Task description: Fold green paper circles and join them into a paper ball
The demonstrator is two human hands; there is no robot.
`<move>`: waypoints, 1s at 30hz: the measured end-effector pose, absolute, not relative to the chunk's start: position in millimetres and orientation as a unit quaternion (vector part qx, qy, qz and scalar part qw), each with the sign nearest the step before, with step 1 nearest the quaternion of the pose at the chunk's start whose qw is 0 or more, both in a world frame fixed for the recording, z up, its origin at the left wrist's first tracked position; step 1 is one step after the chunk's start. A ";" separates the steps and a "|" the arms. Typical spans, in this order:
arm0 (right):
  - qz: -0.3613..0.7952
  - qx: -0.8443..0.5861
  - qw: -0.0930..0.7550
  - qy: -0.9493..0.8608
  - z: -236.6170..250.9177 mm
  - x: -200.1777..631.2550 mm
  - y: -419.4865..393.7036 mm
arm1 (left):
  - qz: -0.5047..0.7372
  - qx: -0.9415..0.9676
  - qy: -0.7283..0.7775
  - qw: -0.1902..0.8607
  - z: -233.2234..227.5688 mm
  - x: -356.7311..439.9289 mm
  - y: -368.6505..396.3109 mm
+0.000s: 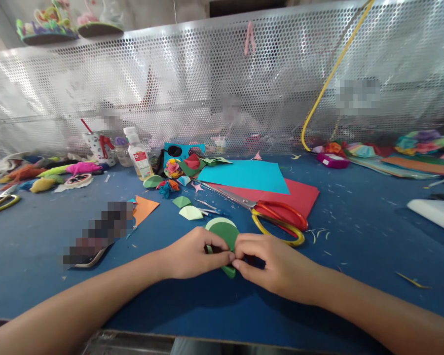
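Note:
Between my two hands is a folded green paper piece point(222, 230), dark green with a paler green layer behind its rounded top. My left hand point(200, 252) pinches it from the left, thumb and fingertips closed on its edge. From the right, my right hand point(264, 259) pinches the same paper, and the fingertips of both hands meet. My fingers hide part of the folds. Just beyond lie large scissors point(277, 217) with red and yellow handles, blades pointing left. Two small green paper fans point(191, 212) rest near a small pair of blue-handled scissors point(211, 209).
Blue card point(244, 176) and red card point(303, 195) lie behind the scissors. A phone point(99, 236) and orange paper point(145, 209) are left. A glue bottle point(138, 155), a cup point(98, 148) and paper flowers point(173, 168) stand farther back, before a perforated metal screen point(192, 79).

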State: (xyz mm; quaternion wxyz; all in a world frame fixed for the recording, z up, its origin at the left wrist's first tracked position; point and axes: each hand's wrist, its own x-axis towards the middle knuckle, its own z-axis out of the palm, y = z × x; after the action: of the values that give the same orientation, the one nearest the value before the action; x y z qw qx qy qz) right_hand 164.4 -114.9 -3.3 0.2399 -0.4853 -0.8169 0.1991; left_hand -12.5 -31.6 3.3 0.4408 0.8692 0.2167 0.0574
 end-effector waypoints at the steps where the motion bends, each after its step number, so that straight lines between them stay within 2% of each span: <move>1: 0.198 -0.484 0.241 -0.817 -3.2 164.5 -114.8 | 0.056 0.870 0.217 0.440 3.6 -12.4 -31.7; 18: 0.193 -0.490 0.211 -0.824 -2.0 164.4 -115.7 | 0.054 0.888 0.191 0.415 5.9 -13.8 -30.9; 27: 0.187 -0.485 0.175 -0.837 0.4 163.0 -119.8 | 0.044 0.933 0.147 0.327 15.3 -14.8 -37.0; 30: 0.198 -0.485 0.182 -0.832 -0.6 162.9 -118.5 | 0.047 0.931 0.148 0.331 13.6 -14.5 -35.8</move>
State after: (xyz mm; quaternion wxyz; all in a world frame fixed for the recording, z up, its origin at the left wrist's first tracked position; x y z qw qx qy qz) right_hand 162.9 -118.5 -0.6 0.1820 -0.4846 -0.8324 0.1978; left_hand -14.5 -35.8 13.6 0.3314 0.9306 0.1480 0.0472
